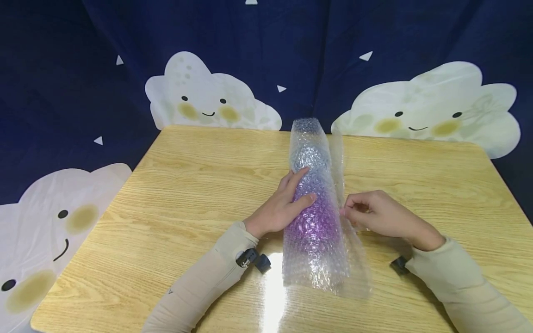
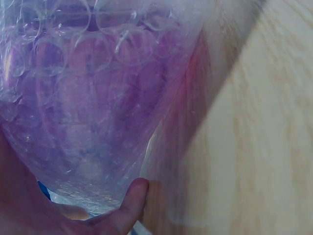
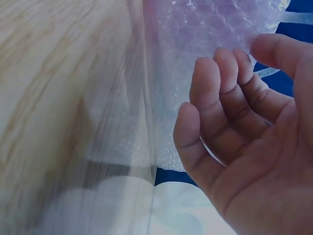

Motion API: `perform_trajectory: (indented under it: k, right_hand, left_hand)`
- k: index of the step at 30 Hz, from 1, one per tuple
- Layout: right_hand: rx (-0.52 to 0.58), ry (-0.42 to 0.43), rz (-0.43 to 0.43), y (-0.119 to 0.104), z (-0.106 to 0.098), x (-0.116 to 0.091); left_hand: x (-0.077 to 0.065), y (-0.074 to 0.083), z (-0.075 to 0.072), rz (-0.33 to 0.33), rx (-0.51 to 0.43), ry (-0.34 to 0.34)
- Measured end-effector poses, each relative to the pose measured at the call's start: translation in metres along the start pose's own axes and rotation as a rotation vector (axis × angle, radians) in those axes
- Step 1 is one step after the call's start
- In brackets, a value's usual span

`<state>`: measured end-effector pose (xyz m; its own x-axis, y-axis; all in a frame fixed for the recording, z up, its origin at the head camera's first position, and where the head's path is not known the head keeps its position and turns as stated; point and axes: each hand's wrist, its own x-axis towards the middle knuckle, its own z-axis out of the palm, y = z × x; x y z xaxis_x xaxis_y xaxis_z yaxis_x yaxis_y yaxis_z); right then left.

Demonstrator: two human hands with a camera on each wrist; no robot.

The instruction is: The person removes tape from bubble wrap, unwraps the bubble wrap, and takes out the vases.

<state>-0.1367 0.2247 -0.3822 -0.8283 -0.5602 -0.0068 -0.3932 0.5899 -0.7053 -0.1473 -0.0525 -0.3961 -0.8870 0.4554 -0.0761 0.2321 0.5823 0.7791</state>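
A long bundle of clear bubble wrap (image 1: 312, 273) lies on the table, with a purple and bluish object (image 1: 315, 222) showing through it; the wrap blurs what that object is. My left hand (image 1: 280, 206) rests over the bundle's left side, thumb and fingers spread across the top. In the left wrist view, bubbles over the purple surface (image 2: 93, 98) fill much of the picture. At the right side, my right hand (image 1: 374, 213) pinches the loose edge of the wrap between thumb and forefinger. The other fingers (image 3: 204, 81) are curled beside the wrap in the right wrist view.
The wooden table (image 1: 200, 185) extends to both sides of the bundle. A loose flap of wrap (image 1: 360, 273) spreads along the bundle's right. Behind the table hangs a dark blue cloth (image 1: 233, 37) printed with smiling clouds.
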Motion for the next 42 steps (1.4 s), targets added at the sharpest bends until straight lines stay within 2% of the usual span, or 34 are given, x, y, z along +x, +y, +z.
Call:
perform_trajectory:
  k: [20,34,42]
  right_hand:
    - [-0.072,-0.044,0.002,0.0051,-0.0027,0.0005]
    - [-0.106,-0.064,0.051,0.006,-0.0043,0.001]
    - [-0.086,-0.102,0.085,0.0078,-0.0067,0.0006]
  left_hand:
    - [0.0,-0.0001,0.0,0.005,-0.007,0.0]
    - [0.0005,-0.0006,0.0003,0.005,-0.007,-0.004]
    - [0.0004,-0.0007,-0.0001,0.011,-0.008,-0.002]
